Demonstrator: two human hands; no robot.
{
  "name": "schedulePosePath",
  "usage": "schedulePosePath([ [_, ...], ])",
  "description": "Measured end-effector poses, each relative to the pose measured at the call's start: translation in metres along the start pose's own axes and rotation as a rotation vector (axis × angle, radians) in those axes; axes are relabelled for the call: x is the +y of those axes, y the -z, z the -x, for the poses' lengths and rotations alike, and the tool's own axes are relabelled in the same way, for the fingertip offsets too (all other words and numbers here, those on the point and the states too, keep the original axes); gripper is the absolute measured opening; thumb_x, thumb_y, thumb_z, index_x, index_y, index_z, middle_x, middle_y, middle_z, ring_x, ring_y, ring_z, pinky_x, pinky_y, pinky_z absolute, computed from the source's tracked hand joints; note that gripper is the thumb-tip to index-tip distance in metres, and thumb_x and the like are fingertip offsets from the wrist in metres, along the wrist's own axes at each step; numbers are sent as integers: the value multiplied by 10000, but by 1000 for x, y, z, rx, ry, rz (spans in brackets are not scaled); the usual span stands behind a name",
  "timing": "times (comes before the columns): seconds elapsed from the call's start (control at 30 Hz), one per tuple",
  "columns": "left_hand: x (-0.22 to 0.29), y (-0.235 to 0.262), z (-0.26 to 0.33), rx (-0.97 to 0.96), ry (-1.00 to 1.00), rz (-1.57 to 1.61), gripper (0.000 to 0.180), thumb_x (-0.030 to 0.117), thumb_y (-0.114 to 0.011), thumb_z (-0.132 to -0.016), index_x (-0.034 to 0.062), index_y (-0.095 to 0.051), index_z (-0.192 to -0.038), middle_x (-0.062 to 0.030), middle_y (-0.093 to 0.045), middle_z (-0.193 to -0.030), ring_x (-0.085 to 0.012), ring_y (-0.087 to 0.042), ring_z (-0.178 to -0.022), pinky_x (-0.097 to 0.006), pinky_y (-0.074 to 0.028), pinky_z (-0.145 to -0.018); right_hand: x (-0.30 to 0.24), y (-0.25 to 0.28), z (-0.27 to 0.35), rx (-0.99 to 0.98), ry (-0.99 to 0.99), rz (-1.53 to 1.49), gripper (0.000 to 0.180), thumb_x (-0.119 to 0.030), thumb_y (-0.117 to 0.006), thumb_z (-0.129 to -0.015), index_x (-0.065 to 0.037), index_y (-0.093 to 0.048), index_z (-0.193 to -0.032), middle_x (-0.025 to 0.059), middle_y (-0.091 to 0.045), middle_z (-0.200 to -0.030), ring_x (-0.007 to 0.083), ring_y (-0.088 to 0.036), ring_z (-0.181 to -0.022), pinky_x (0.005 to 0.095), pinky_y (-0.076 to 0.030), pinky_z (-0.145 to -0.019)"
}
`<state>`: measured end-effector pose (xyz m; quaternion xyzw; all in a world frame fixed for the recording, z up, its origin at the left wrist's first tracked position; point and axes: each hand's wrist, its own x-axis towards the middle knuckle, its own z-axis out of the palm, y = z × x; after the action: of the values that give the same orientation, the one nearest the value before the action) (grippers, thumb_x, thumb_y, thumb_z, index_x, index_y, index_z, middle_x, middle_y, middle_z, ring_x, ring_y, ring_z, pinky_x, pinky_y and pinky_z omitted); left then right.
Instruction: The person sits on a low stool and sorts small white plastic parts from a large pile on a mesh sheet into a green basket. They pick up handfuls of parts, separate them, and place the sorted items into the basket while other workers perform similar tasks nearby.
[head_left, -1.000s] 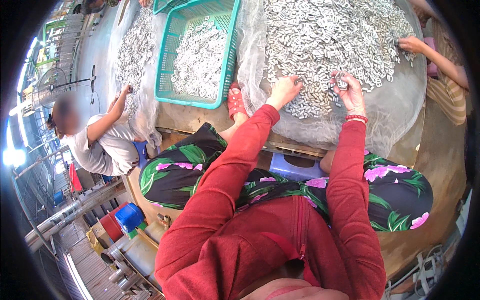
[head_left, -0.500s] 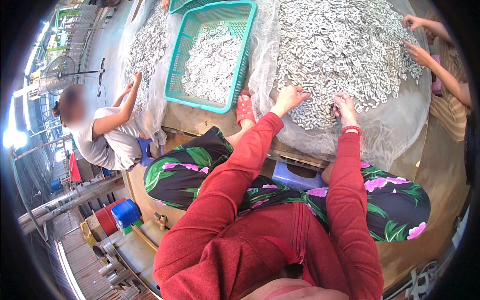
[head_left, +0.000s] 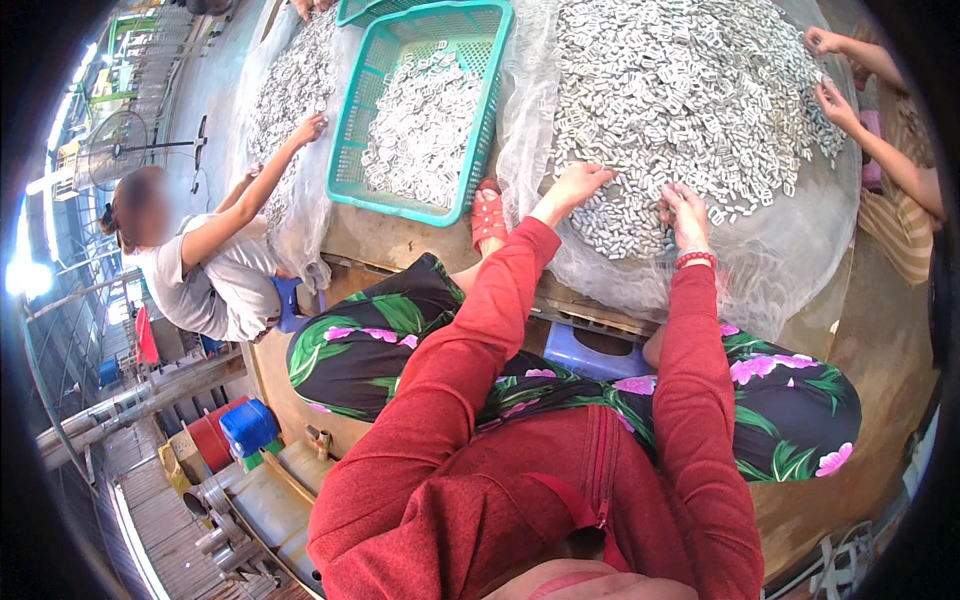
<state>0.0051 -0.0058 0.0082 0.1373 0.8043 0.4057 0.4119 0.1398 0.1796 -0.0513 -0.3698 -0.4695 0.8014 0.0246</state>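
Concrete floor everywhere, with a low wooden platform carrying a big heap of small silvery metal pieces (head_left: 690,110) spread on white netting (head_left: 770,270). That heap is my landmark, so everything below is placed off it.

Closest to the camera was a small blue stool (head_left: 590,352), just short of the heap's near edge, between the person's floral-trousered knees. Both red sleeves ran up from there to the heap. Left hand (head_left: 578,186) lay flat on the near-left part, fingers spread and loose, closed on nothing that I could see. Right hand (head_left: 686,205) sat on the near-middle, fingers curled down into the pieces; couldn't tell if it had actually pinched any. Both hands were already touching the pile, so neither was nearer, and the bulk of the pieces lay straight ahead, away from the body. Too jumbled for any shared long axis.

Left of the heap sat a teal plastic basket (head_left: 352,120) holding more pieces. Farther left, another worker (head_left: 205,270) squatted at a second pile. At the heap's far-right edge, someone else's hands (head_left: 832,98) rested.
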Motion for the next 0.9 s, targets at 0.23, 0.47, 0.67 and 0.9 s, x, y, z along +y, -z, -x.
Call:
schedulePosePath([
  [0.23,-8,-9,15,-101,12,826,252,344,-570,-831,129,-621,-952,36,-596,-878,-74,-470,-709,-230,-387,-545,-76,-60,38,-125,236,231,362,-90,-579,-779,-75,-504,-1133,102,-541,-1020,186,-551,-875,307,-520,-601],
  [0.47,7,-43,28,-160,13,1587,349,434,-406,-896,166,-559,-1059,-23,-549,-1041,-182,-524,-947,-438,-457,-810,-100,-126,64,-317,518,923,389,-210,-603,-802,-48,-514,-1144,104,-605,-830,173,-564,-733,320,-447,-674],
  [0.67,6,-17,17,-304,-112,2279,272,308,-488,-854,97,-583,-997,-51,-602,-877,-221,-573,-826,-307,-500,-561,-108,-141,71,-208,692,652,315,-140,-537,-868,-13,-521,-1156,129,-592,-1035,176,-564,-936,281,-442,-817],
  [0.9,47,150,72,-326,-596,2809,591,451,-287,-909,33,-225,-1321,-287,-242,-1300,-458,-296,-1174,-521,-445,-861,-136,-102,60,-61,550,394,363,-219,-478,-911,-29,-463,-1219,118,-561,-1089,176,-550,-953,291,-452,-799],
])
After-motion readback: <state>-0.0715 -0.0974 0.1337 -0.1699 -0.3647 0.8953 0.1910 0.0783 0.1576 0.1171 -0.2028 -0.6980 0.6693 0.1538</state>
